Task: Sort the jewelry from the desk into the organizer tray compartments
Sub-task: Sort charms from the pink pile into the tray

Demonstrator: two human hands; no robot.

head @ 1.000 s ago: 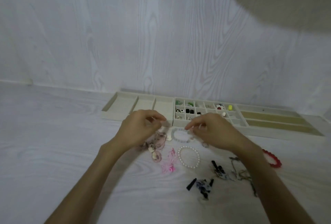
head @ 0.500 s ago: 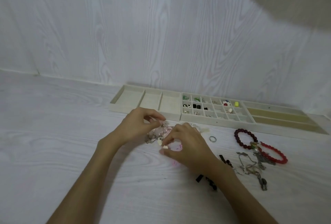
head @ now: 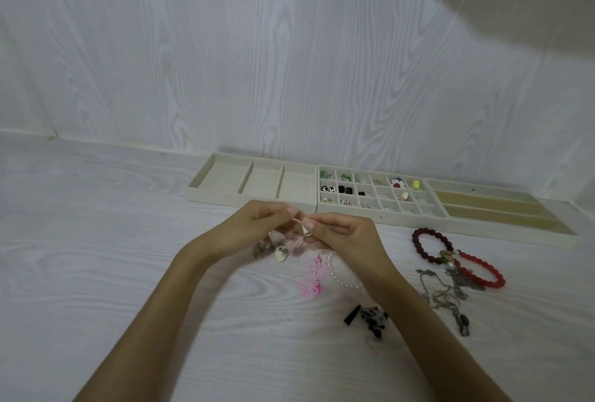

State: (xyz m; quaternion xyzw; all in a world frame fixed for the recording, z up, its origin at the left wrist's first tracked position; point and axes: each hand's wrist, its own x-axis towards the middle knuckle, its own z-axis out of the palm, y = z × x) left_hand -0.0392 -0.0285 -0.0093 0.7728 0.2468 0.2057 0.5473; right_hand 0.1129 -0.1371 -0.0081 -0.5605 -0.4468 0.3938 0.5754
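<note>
Two bare hands meet above the middle of the desk, the left hand (head: 254,224) and the right hand (head: 347,237) each pinching a thin pink strand of a tangled pink jewelry piece (head: 289,242) between curled fingertips. Beneath them lie a pink flower ornament (head: 310,285) and a pearl bracelet (head: 335,276); two red bead bracelets (head: 450,256) lie toward the desk's right edge. The organizer tray (head: 254,200) runs along the far edge, small pieces in its middle grid.

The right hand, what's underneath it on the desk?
A white pearl bracelet curves out from under the right hand; the wrist hides its far side. Pink flower ornaments lie beside it, uncovered.
</note>
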